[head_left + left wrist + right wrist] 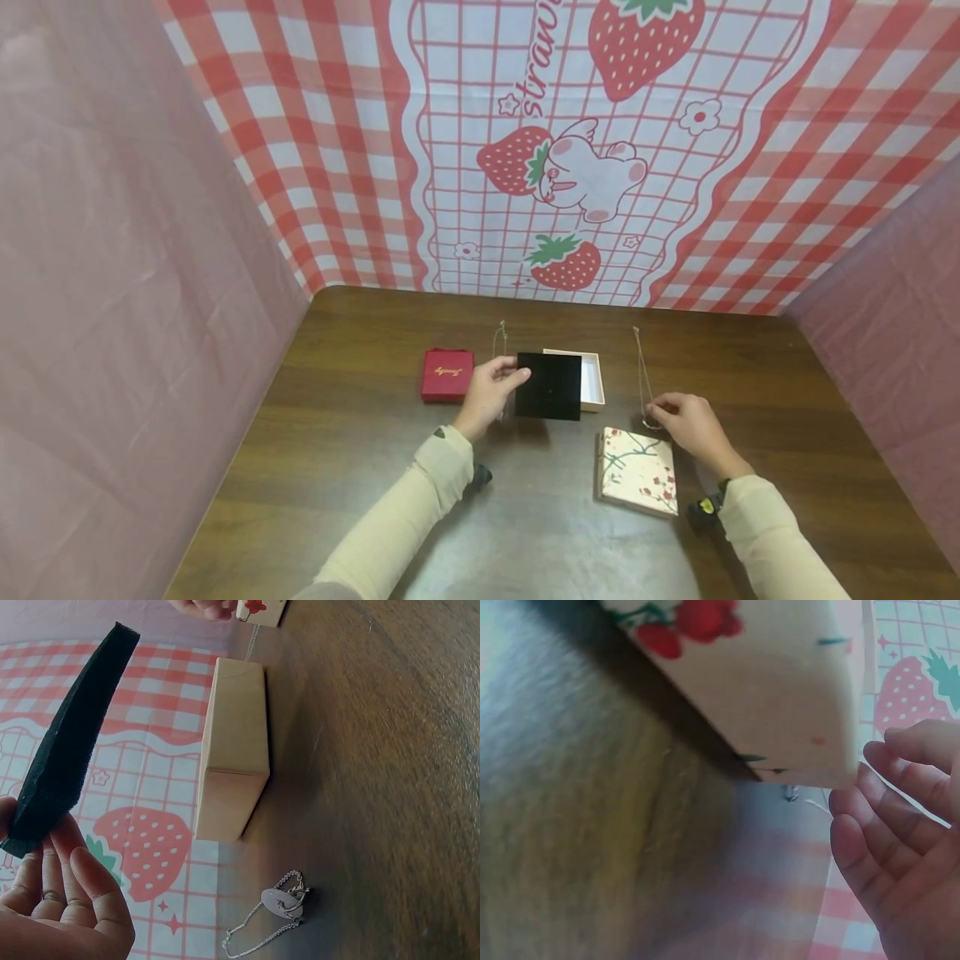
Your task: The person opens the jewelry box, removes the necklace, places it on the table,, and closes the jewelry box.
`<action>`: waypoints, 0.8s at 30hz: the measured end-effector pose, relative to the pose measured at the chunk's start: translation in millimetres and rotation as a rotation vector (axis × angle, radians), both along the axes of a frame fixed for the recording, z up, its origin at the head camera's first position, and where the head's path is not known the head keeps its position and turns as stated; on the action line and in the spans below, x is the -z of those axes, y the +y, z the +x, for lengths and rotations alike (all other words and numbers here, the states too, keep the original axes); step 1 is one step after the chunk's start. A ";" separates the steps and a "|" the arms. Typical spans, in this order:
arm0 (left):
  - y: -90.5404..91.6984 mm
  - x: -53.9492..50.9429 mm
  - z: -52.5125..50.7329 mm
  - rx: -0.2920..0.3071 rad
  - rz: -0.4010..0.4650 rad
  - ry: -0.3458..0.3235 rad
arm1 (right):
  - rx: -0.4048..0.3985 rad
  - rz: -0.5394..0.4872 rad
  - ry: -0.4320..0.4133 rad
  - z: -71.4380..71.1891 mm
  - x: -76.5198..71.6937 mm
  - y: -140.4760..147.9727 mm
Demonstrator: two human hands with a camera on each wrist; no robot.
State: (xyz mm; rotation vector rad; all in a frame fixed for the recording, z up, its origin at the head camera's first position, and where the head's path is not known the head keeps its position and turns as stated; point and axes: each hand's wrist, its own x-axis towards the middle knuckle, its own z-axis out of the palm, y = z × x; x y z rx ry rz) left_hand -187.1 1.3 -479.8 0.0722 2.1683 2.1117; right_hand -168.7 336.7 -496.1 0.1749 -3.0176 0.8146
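Observation:
My left hand [489, 392] grips the left edge of a black square foam pad [551, 387], thumb on its face and fingers behind, holding it above the table. The left wrist view shows the pad [75, 742] edge-on. At the right, my right hand [692, 423] has thumb and forefinger close together at the lower end of a thin chain necklace [641, 367]; the exact contact is partly hidden. Close to that hand lies a cream floral box lid [637, 471]. Behind my left hand lies another necklace [502, 333], with a round pendant [283, 901] in the left wrist view.
An open cream box base [592, 382] stands partly behind the black pad. A red box [447, 375] with gold lettering sits to the left. A red checked strawberry cloth [360, 158] hangs behind the wooden table [315, 467], with pink cloth on both sides.

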 end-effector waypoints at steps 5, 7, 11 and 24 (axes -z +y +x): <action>-0.8 0.4 -0.3 -0.004 -0.019 0.020 | 0.006 -0.003 -0.012 -0.8 -5.1 -3.1; -1.0 0.4 -0.3 -0.005 -0.027 0.027 | 0.007 -0.006 -0.023 -0.5 -7.1 -4.4; -1.2 0.6 -0.9 -0.007 -0.031 0.027 | 0.009 -0.008 -0.026 -0.7 -10.7 -6.4; -0.8 1.0 -0.8 -0.004 -0.018 0.011 | 0.002 -0.028 0.003 -1.3 -20.1 -12.9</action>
